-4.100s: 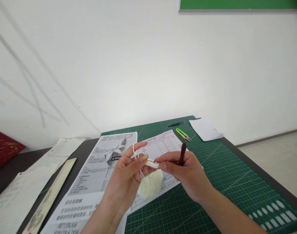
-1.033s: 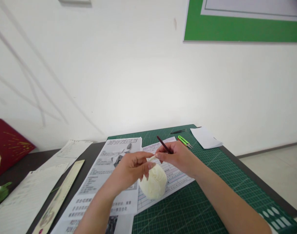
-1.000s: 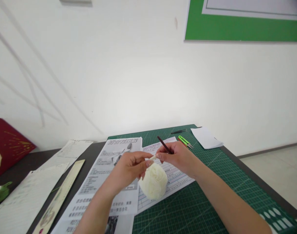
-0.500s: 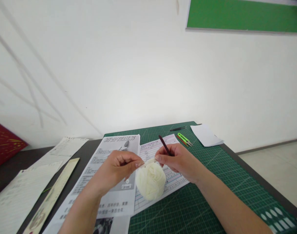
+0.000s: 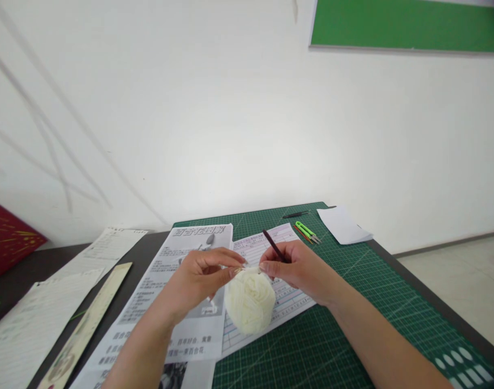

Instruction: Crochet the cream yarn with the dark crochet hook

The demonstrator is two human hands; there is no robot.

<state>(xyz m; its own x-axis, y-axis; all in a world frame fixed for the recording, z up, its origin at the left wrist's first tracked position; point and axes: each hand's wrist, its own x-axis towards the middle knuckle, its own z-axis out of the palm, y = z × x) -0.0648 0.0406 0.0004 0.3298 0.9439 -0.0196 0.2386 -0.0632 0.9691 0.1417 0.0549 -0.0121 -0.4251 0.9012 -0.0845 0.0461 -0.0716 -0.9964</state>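
Note:
A ball of cream yarn point(image 5: 249, 300) rests on printed sheets over the green cutting mat point(image 5: 344, 302). My left hand point(image 5: 200, 275) is closed, pinching the yarn strand just above the ball. My right hand point(image 5: 295, 267) is closed too. It grips a dark crochet hook point(image 5: 273, 246), whose handle points up and to the left, and its fingertips meet the strand beside my left fingers. The hook's tip is hidden between my fingers.
A black-and-white instruction sheet point(image 5: 178, 302) and a pink-lined form point(image 5: 271, 243) lie under my hands. Green thread snips point(image 5: 306, 230), a dark tool point(image 5: 295, 214) and a white paper point(image 5: 343, 225) sit at the mat's far edge. Papers point(image 5: 36, 319), a wooden ruler point(image 5: 85, 324) and a red board point(image 5: 6, 246) lie left.
Over the last four seconds my hands dropped the looped strand down to the ball and came closer together. The hook tilted from upright to slanting left. The view shifted slightly.

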